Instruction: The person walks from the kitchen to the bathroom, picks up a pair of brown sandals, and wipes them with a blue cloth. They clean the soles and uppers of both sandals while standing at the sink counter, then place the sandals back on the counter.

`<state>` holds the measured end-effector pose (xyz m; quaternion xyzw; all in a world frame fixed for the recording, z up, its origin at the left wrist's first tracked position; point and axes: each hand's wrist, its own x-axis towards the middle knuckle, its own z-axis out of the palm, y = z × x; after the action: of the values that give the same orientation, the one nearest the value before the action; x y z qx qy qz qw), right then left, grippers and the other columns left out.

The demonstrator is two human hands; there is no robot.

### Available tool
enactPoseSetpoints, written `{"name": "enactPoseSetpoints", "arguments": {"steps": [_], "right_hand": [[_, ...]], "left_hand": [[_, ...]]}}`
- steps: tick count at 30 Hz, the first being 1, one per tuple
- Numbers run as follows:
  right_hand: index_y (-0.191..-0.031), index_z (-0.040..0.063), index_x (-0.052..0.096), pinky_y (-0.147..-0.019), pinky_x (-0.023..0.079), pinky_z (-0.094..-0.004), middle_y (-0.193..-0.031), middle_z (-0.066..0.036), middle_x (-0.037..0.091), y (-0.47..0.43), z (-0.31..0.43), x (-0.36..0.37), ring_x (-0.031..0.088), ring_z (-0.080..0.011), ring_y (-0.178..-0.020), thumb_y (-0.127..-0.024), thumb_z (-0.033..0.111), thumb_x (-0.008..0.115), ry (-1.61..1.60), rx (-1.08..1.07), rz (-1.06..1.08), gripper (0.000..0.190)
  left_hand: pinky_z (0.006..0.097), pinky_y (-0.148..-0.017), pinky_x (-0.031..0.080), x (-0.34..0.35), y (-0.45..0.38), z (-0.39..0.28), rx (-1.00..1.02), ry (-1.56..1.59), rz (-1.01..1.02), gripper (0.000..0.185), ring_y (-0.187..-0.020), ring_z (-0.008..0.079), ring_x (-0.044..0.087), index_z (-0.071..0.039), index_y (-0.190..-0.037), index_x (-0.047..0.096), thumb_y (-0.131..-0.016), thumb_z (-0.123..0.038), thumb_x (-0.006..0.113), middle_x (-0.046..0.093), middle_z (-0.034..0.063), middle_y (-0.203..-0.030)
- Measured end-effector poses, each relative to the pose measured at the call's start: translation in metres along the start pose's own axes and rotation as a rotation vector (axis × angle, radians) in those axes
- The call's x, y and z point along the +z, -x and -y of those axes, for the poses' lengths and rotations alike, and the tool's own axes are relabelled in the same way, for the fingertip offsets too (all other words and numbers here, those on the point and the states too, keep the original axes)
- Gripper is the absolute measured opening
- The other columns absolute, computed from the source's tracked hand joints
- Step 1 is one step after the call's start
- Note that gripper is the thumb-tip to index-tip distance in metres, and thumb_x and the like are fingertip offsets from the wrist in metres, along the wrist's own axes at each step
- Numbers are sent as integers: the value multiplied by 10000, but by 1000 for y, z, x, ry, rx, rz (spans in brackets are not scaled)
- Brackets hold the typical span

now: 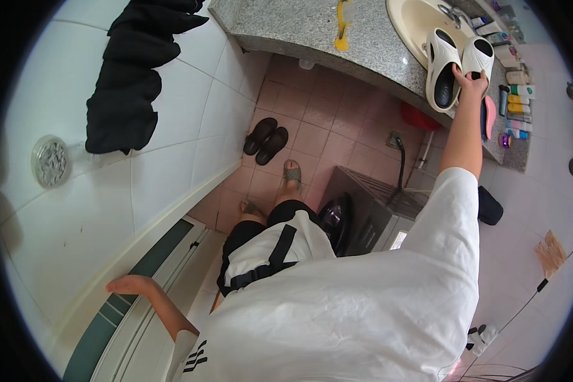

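Observation:
At the upper right, my right hand is closed on a pair of white slides, with the thumb and fingers at their near openings. The left slide shows a dark insole, and the other slide lies beside it. Both are over the edge of a cream washbasin and the granite counter; whether they rest on it cannot be told. My left hand is at the lower left, in front of the green and white door frame, and nothing shows in it.
A yellow-handled brush lies on the granite counter. Bottles and tubes line the wall side. Dark slippers stand on the pink tiled floor. A washing machine is beside my legs. Black cloth hangs at left.

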<state>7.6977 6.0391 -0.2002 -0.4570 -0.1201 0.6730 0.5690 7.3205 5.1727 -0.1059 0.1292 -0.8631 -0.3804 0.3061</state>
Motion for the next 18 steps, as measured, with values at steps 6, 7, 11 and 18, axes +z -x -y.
{"name": "enactPoseSetpoints", "arguments": {"steps": [6, 7, 11, 18], "right_hand": [[-1553, 47, 156, -1091, 288, -667, -1548, -237, 292, -26, -15, 7, 316, -475, -1403, -862, 488, 596, -24, 4, -39, 930], [-1573, 88, 111, -1090, 285, -678, -1564, -248, 254, -34, -7, 3, 309, -477, -1411, -871, 469, 585, -56, 36, 14, 929], [-1604, 211, 17, -1114, 271, -673, -1598, -240, 171, -46, -5, 7, 290, -478, -1428, -895, 432, 562, -80, -33, 121, 921], [-1463, 66, 305, -994, 471, -534, -1455, -225, 376, 11, -46, 31, 485, -352, -1275, -985, 147, 452, 224, -516, 180, 507]], "left_hand": [[445, -1152, 319, -8, 7, -6, 3, -93, -83, 1008, -1339, 388, 420, 169, -1446, 272, -984, -720, 160, 336, 344, -1495], [447, -1141, 330, -4, 7, -7, 9, -102, -101, 981, -1318, 391, 440, 176, -1423, 303, -998, -696, 159, 360, 356, -1473], [455, -1147, 330, -1, 13, -13, 6, -108, -124, 998, -1330, 411, 426, 171, -1425, 307, -985, -711, 148, 350, 362, -1477], [466, -1168, 327, -5, 8, -2, -30, -53, -166, 1052, -1377, 415, 382, 138, -1471, 263, -945, -768, 165, 289, 332, -1528]]}}
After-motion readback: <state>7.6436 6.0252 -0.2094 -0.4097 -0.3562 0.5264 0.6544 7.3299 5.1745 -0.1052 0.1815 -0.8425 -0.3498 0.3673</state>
